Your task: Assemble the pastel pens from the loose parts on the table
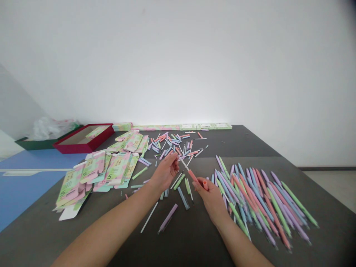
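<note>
Work area: dark grey table (244, 142), viewed from above. The left hand (165, 173) and right hand (211, 201) meet just below centre frame, with a coral barrel (194, 176) running between them. Its far end reaches toward a thin white refill (184, 165), which appears to be pinched in the left hand's fingers (174, 160); these are drawn together, though the exact contact is partly hidden. The right hand's fingers (198, 185) are curled closed on the barrel's near end, and an orange tip (205, 184) shows beside them. Barrel and refill lie roughly in line, and their junction is too small to read. Assembled pastel pens (258, 204) lie in a fanned heap at right of frame, just beside the right hand. Loose pen parts (174, 144) are scattered at upper centre, with more near the wrists. Flattened printed cartons (111, 170) are stacked at left of centre. A red box (83, 142) sits at upper left.
</note>
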A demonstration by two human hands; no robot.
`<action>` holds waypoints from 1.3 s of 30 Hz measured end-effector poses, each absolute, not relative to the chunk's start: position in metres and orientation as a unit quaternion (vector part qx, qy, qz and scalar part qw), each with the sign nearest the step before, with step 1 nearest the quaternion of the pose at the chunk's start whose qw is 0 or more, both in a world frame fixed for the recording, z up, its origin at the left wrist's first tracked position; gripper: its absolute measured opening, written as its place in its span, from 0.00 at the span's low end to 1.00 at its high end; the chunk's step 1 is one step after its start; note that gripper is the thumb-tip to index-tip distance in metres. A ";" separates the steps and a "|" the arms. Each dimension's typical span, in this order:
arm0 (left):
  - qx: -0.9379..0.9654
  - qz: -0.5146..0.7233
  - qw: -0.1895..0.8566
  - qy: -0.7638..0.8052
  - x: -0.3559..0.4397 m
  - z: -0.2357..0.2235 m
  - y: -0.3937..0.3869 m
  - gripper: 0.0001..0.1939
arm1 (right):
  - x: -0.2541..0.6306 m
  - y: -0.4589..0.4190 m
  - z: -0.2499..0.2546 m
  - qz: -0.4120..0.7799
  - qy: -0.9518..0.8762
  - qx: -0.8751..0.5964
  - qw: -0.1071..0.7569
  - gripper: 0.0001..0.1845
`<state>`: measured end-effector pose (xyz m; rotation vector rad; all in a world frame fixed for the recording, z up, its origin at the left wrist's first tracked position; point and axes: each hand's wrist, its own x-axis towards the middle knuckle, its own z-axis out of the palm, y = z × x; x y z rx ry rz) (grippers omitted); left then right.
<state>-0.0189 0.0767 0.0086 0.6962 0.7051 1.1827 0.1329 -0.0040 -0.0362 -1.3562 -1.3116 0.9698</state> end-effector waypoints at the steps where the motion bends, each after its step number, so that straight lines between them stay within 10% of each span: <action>1: 0.314 0.536 0.717 0.316 -0.019 0.008 0.078 0.08 | 0.133 -0.004 -0.036 0.400 -0.540 -0.557 0.488 0.18; 39: 0.304 0.553 0.707 0.319 -0.018 0.009 0.073 0.09 | 0.133 -0.003 -0.038 0.400 -0.538 -0.562 0.485 0.19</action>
